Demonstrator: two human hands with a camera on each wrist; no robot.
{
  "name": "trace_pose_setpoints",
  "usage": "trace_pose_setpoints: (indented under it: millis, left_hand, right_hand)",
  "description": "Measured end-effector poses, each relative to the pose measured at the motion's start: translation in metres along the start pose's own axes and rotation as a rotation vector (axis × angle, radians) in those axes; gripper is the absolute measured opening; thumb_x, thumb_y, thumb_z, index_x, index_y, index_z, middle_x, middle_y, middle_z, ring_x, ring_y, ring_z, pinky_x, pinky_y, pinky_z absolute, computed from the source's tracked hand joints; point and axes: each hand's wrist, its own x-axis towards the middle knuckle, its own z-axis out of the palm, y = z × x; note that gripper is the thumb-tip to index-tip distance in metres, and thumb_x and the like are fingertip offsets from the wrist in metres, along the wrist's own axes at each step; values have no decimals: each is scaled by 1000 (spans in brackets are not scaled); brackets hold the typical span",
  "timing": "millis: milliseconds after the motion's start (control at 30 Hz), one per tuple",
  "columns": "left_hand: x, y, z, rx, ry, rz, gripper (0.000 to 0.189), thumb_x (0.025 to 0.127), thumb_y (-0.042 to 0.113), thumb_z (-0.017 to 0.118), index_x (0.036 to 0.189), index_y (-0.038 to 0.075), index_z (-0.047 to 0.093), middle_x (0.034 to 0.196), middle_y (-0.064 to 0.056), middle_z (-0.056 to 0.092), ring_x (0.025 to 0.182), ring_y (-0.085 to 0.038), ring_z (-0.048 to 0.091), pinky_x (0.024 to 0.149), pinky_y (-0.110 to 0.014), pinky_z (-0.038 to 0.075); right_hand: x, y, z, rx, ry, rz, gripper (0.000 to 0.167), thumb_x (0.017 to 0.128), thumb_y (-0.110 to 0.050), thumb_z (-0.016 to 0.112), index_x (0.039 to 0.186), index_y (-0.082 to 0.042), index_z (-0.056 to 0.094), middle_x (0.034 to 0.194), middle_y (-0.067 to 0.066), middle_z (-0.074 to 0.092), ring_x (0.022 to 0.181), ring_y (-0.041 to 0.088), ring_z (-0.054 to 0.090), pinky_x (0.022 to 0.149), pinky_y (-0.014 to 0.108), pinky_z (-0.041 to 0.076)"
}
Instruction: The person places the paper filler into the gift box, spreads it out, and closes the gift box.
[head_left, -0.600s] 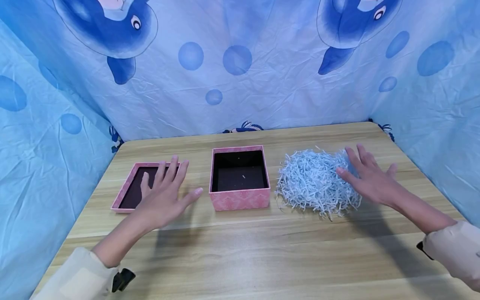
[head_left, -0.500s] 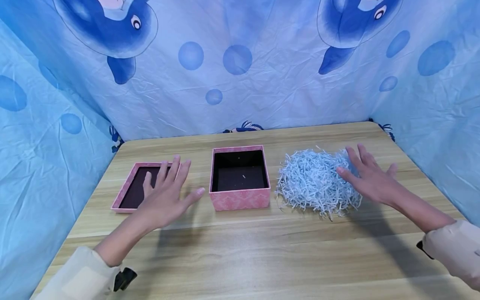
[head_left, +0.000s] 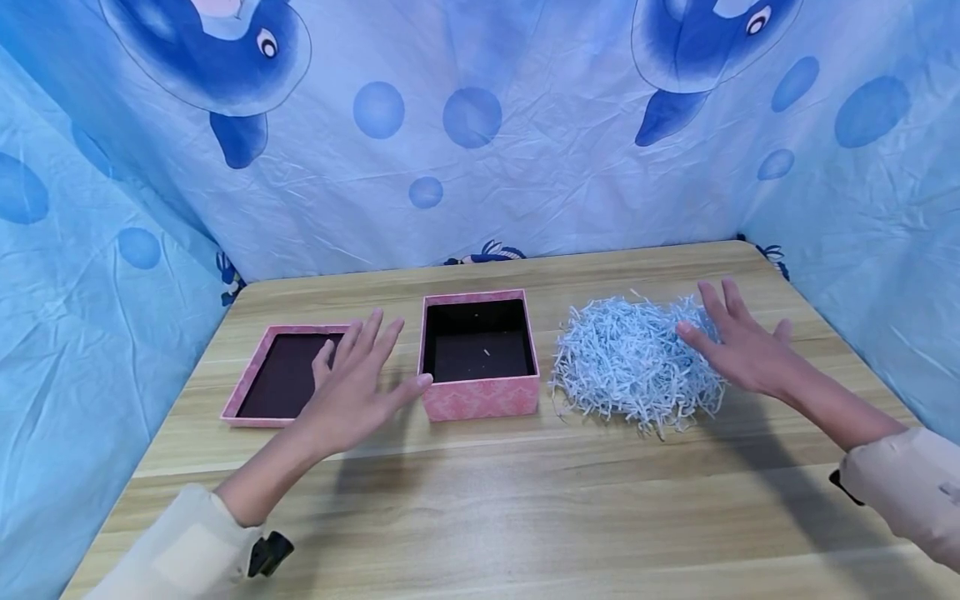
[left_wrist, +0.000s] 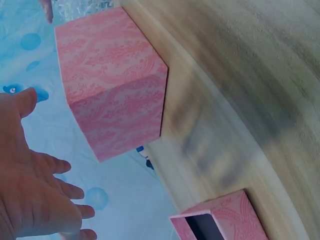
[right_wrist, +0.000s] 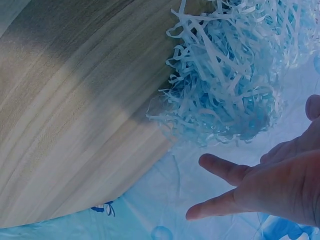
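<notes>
A pink patterned box [head_left: 480, 398] with a dark inside stands upright on the table, a few small shreds lying in it. To its left lies the matching shallow lid [head_left: 255, 392], its dark inside facing up. My left hand [head_left: 348, 400] hovers with spread fingers between lid and box, covering the lid's right part. On the right sits a pile of light blue shredded paper [head_left: 633, 362]. Over that pile's right edge my right hand [head_left: 750, 350] is held with fingers spread, gripping nothing. In the left wrist view the box [left_wrist: 115, 80] is apart from the fingers.
The wooden table [head_left: 510, 508] ends at the back against a blue curtain [head_left: 555, 192] printed with whales and bubbles. More of this cloth hangs at both sides. Loose paper strands lie around the pile.
My left hand has moved right, away from the lid toward the box, uncovering more of the lid. My right hand has risen slightly. The box, lid and paper have stayed in place.
</notes>
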Motion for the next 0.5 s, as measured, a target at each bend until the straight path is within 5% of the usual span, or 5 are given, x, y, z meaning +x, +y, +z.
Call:
trace_pose_setpoints:
  millis: [500]
  left_hand:
    - [3, 3, 14, -103, 73, 13, 79, 86, 61, 60, 147, 15, 39, 157, -15, 21, 144, -44, 6, 106, -66, 5]
  right_hand:
    - [9, -5, -1, 64, 79, -27, 83, 99, -56, 37, 153, -15, -11, 155, 15, -26, 136, 57, -6, 94, 81, 0]
